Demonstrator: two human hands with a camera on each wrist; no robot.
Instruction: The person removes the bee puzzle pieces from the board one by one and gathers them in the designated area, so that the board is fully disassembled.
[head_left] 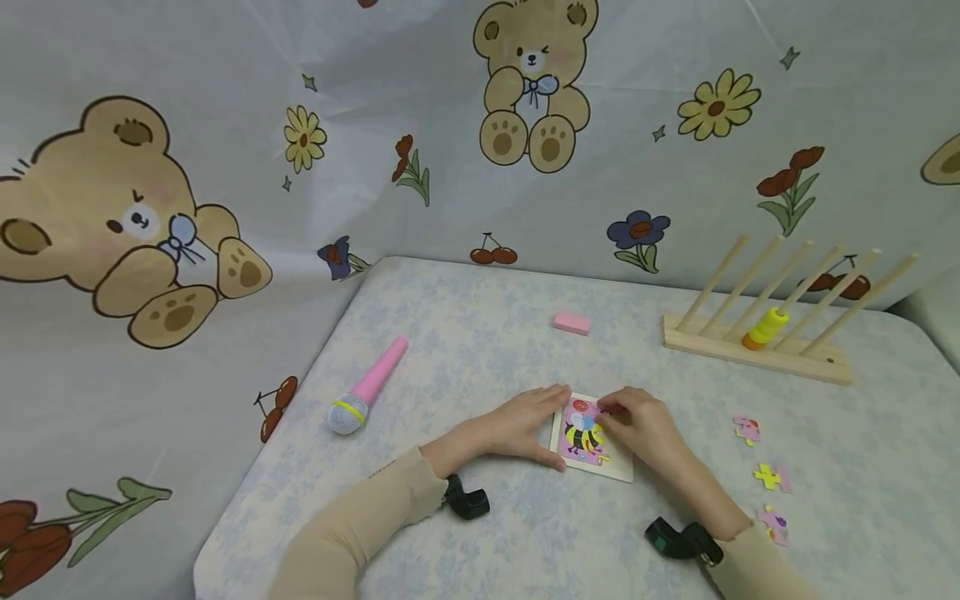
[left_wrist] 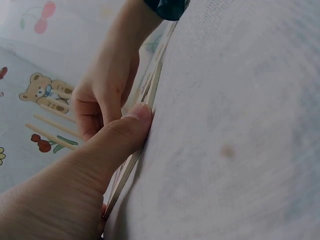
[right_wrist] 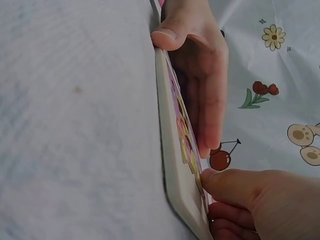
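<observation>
A jigsaw board (head_left: 621,472) with a pale frame and a bee picture (head_left: 582,435) on pink lies flat on the table. My left hand (head_left: 522,423) holds it from the left, thumb at the near edge and fingers at the far left corner. From the right, my right hand (head_left: 647,429) pinches a puzzle piece at the picture's right side. That piece is mostly hidden by the fingertips. In the right wrist view, the right thumb (right_wrist: 232,186) lies against the layer of pieces. The right part of the board shows bare.
Three loose puzzle pieces (head_left: 768,477) lie right of the right hand. Behind them stands a wooden peg rack (head_left: 697,337) with yellow and orange rings (head_left: 768,325) on one peg. A pink block (head_left: 572,323) lies farther back, a pink toy microphone (head_left: 381,371) to the left.
</observation>
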